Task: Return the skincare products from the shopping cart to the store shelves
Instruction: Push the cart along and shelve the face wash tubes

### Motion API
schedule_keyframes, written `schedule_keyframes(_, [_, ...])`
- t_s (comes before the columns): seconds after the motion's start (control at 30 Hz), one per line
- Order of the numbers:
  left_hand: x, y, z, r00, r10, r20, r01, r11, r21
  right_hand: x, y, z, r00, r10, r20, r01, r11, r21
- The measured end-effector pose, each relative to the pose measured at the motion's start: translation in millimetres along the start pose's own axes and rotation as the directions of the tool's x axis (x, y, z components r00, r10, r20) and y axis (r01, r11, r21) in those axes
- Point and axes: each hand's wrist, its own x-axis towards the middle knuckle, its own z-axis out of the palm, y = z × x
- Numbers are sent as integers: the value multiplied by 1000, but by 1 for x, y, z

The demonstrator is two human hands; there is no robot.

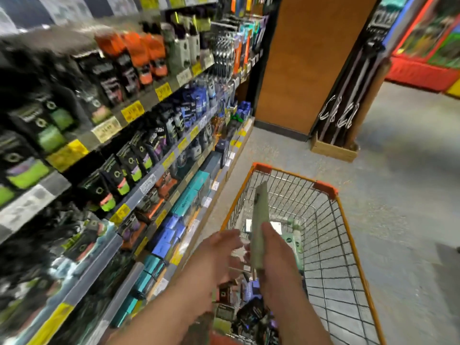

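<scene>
Pale green tube [260, 220] held upright above the near half of the shopping cart [348, 220], lower end gripped in the right hand [276, 265], fingers wrapped around its base, upper end free and pointing away over the basket. Left hand [219, 250] just beside the tube on its left, fingers loosely spread, holding nothing; whether a fingertip touches the tube, too blurred to tell.

Probably light and slim, a soft plastic skincare tube, likely to give a little under a squeeze; smooth skin, so possibly slippery. Best taken around the thick lower body, as now, rather than by the thin flattened end. No sign of fragility.

More products down in the cart: a green bottle [295, 240] against the far right of the basket floor, dark packs [251, 312] and small boxes heaped at the near end, below the wrists.

Store shelves [149, 175] running along the left, close beside the cart's left rim, stocked with dark pouches, orange packs and teal boxes [191, 195]. No matching pale green row made out through the blur, so the right slot not yet clear.
</scene>
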Motion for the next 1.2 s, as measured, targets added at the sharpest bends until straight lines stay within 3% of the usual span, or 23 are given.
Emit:
schedule_keyframes(0.13, [-39, 27, -16, 998, 48, 41, -49, 998, 27, -42, -31, 16, 994, -54, 100, 40, 991, 128])
schedule_keyframes(0.3, [-89, 56, -39, 975, 205, 85, -210, 976, 50, -88, -61, 39, 970, -129, 205, 92, 979, 180])
schedule_keyframes(0.57, [-165, 90, -89, 879, 409, 245, -451, 880, 149, -158, -88, 84, 850, -242, 467, 175, 967, 184])
schedule_keyframes(0.83, [-220, 103, -145, 808, 577, 117, -589, 789, 178, -223, -91, 129, 688, -350, 636, 228, 936, 269])
schedule_keyframes(1.03, [-268, 112, -193, 760, 650, 29, -646, 749, 147, -268, -97, 171, 648, -338, 683, 204, 941, 272])
schedule_keyframes(1.2, [-305, 111, -234, 723, 686, -87, -670, 726, 155, -301, -88, 211, 594, -335, 732, 267, 940, 213])
